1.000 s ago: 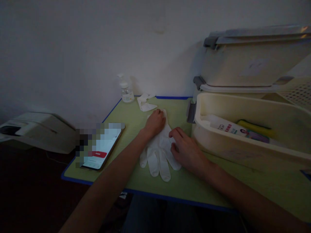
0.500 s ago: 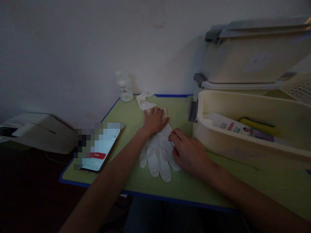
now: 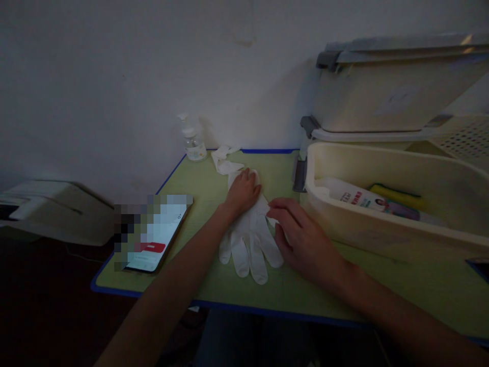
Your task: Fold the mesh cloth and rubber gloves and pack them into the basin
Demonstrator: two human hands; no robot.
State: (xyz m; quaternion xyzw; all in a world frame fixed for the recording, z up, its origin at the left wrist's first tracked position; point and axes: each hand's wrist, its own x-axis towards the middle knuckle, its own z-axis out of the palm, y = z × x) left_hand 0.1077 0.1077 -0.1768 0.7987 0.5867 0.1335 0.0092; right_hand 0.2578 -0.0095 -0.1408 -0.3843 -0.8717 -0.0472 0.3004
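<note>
A white disposable glove (image 3: 250,237) lies flat on the table, its fingers spread toward me. My left hand (image 3: 243,191) rests palm down over the cuff end, fingers laid out on it and slightly bent. At the glove's right edge, my right hand (image 3: 300,232) has its fingertips curled together, with a bit of white glove material showing between index finger and thumb. Behind the cuff lies a second crumpled white glove (image 3: 225,162), touched by neither hand.
On the left lies a phone (image 3: 160,232) with a lit screen. A pump bottle (image 3: 194,148) stands by the wall. To the right is an open cream bin (image 3: 382,232) holding a white tube (image 3: 349,196) and a yellow sponge (image 3: 397,196). Lidded boxes (image 3: 367,97) stand behind.
My left hand's fingers spread over the cuff, then drew closer together. My right fingers have lifted slightly at the glove's right edge. The glove has stayed almost in place.
</note>
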